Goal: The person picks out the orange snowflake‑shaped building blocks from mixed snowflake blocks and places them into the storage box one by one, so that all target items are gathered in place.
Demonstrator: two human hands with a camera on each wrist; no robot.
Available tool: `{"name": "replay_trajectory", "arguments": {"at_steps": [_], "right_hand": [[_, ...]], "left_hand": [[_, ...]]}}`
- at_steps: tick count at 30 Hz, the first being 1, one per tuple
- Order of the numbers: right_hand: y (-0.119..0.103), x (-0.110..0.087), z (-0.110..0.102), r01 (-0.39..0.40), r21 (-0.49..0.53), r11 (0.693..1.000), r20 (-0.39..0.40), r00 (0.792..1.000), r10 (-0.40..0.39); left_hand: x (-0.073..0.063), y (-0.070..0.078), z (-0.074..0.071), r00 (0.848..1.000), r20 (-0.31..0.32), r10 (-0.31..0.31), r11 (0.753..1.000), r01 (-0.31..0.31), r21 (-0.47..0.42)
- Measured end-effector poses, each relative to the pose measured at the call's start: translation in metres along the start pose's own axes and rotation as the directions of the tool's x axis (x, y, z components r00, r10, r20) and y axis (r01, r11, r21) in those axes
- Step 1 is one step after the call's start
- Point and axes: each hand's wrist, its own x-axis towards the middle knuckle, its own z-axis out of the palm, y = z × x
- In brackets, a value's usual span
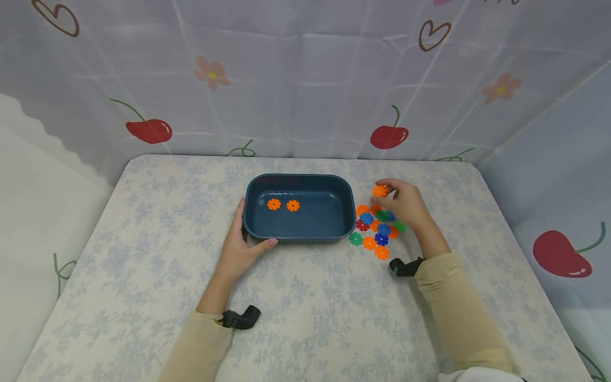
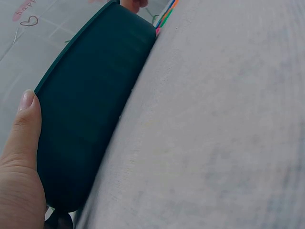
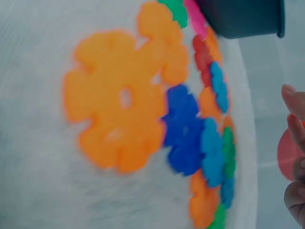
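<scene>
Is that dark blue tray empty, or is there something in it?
Not empty, but far from full: the dark blue tray holds just two orange pieces, with bare space around them.

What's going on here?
A person's left hand steadies the left end of a dark blue tray on a table, thumb at its near edge. The right hand pinches an orange flower-shaped disc at the far side of a loose pile of orange, blue, green and red ones, just right of the tray. Two orange discs lie flat inside the tray; the held one is outside it.
</scene>
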Motion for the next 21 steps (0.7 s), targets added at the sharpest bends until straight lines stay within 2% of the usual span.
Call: {"name": "replay_trajectory", "arguments": {"at_steps": [5,10,16,21], "right_hand": [[-0.024,-0.001,-0.004,0.051,0.066,0.996,-0.039,0.998,-0.049],[-0.056,-0.002,-0.001,0.136,0.095,0.986,-0.04,0.99,-0.132],[-0.089,-0.001,0.014,0.204,0.092,0.975,0.034,0.978,-0.208],[-0.104,0.003,0.034,0.237,0.086,0.968,0.127,0.961,-0.246]], "left_hand": [[0.006,-0.019,0.002,0.999,-0.017,0.027,1.0,-0.027,0.001],[0.007,-0.024,0.002,0.998,-0.024,0.053,0.999,-0.053,0.012],[0.006,-0.024,0.002,0.998,-0.025,0.06,0.998,-0.06,0.018],[0.007,-0.023,0.003,0.998,-0.029,0.058,0.998,-0.057,0.017]]}}
